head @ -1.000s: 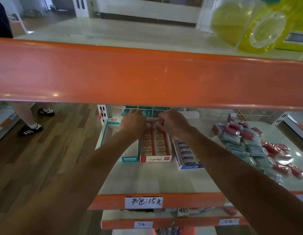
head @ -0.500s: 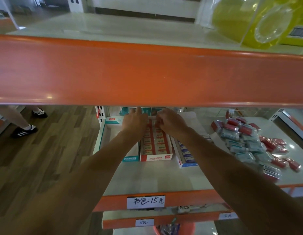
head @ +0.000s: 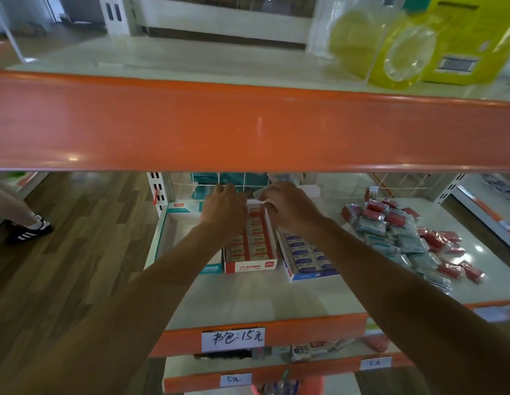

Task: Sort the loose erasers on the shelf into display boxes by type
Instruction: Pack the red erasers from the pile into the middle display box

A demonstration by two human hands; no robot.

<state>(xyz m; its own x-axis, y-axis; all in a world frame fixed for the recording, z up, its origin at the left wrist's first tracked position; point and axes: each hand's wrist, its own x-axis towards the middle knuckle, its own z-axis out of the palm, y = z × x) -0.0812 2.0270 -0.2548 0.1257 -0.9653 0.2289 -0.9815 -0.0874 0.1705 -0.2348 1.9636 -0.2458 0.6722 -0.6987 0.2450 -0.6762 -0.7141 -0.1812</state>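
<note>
Head view: a pale eraser [head: 260, 193] is pinched by the right hand [head: 289, 208] above the red box [head: 249, 266]; the left hand [head: 225, 208] is held alongside, its grip indiscernible.

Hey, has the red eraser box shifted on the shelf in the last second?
No. The red eraser box still sits between the teal box and the blue box, its front level with the teal one's.
</note>
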